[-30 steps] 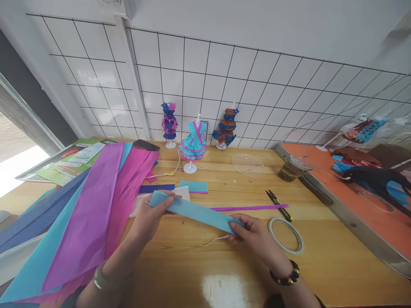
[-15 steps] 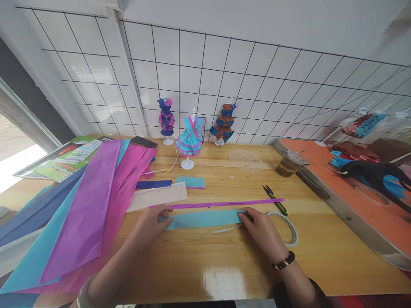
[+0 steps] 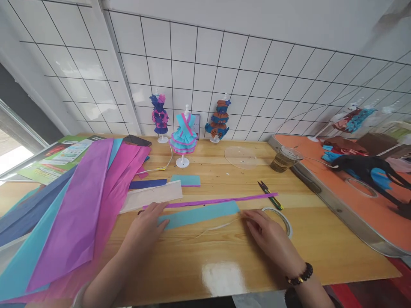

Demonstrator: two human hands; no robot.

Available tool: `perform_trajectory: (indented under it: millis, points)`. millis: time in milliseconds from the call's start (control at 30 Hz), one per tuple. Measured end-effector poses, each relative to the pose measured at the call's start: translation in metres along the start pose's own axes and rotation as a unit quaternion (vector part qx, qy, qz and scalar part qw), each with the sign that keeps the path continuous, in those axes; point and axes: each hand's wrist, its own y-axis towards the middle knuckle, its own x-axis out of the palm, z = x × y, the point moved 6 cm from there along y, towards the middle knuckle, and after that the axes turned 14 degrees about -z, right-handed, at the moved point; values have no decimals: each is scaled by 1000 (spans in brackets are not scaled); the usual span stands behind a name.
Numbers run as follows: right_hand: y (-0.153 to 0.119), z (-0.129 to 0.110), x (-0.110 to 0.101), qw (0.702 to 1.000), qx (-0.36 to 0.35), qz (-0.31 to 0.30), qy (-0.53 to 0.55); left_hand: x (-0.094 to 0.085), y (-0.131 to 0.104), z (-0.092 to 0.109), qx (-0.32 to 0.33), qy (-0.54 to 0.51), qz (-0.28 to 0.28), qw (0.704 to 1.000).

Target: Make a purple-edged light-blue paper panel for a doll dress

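A light blue paper strip (image 3: 202, 215) lies on the wooden table, its right end raised toward the back. My left hand (image 3: 149, 222) has thumb and fingers on the strip's left end. Just off its right end, my right hand (image 3: 272, 237) is partly closed, with fingertips near a thin whitish strip (image 3: 220, 225); whether it grips that strip is unclear. A narrow purple strip (image 3: 224, 200) lies behind the blue one. Beside my right hand is a tape roll (image 3: 287, 222), partly covered by it, and black-and-yellow snips (image 3: 270, 196) lie further back.
Coloured paper sheets (image 3: 73, 214) spread across the left. Small dress forms, one in a turquoise dress (image 3: 183, 134), stand at the back. A cup (image 3: 284, 159) stands back right beside an orange surface (image 3: 369, 205).
My right hand has let go of the blue strip's right end and moved slightly right and down. The strip now slants upward to the right. The whole view has shifted a little.
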Motion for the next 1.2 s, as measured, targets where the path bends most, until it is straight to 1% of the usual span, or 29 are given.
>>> perform_trajectory:
  millis: [133, 233, 300, 367, 433, 500, 533, 633, 700, 767, 833, 900, 967, 1100, 1200]
  points:
    - [-1, -4, 2, 999, -8, -15, -43, -2, -5, 15, 89, 80, 71, 990]
    - [-4, -7, 3, 998, -20, -25, -51, -3, -11, 30, 153, 101, 109, 977]
    - [-10, -10, 4, 998, -38, -17, -54, -3, -16, 44, 192, 95, 123, 969]
    - [-18, -16, 6, 997, -59, 2, -54, 0, -24, 62, 236, 75, 123, 961]
    - [-26, -25, 11, 996, -77, 21, -49, 7, -31, 84, 267, 49, 93, 958]
    - [-33, -36, 19, 994, -93, 35, -43, 20, -35, 106, 262, 25, 46, 964]
    - [-35, -43, 22, 993, -100, 42, -38, 29, -36, 115, 251, 14, 11, 968]
    - [-37, -62, 31, 991, -117, 57, -9, 53, -35, 137, 225, 11, -63, 972]
    - [-37, -70, 33, 991, -117, 59, 33, 65, -31, 143, 203, 57, -82, 974]
    - [-36, -73, 32, 990, -97, 59, 84, 73, -27, 142, 191, 112, -98, 970]
    - [-38, -69, 30, 987, -63, 57, 136, 77, -26, 140, 200, 141, -101, 964]
    - [-42, -62, 27, 983, -28, 60, 171, 77, -29, 137, 217, 147, -87, 961]
    - [-48, -55, 24, 981, -11, 75, 179, 75, -32, 135, 232, 155, -69, 958]
    - [-59, -45, 20, 983, -5, 123, 138, 73, -37, 132, 239, 178, -48, 953]
    - [-61, -43, 23, 985, -11, 122, 125, 72, -36, 130, 234, 192, -37, 952]
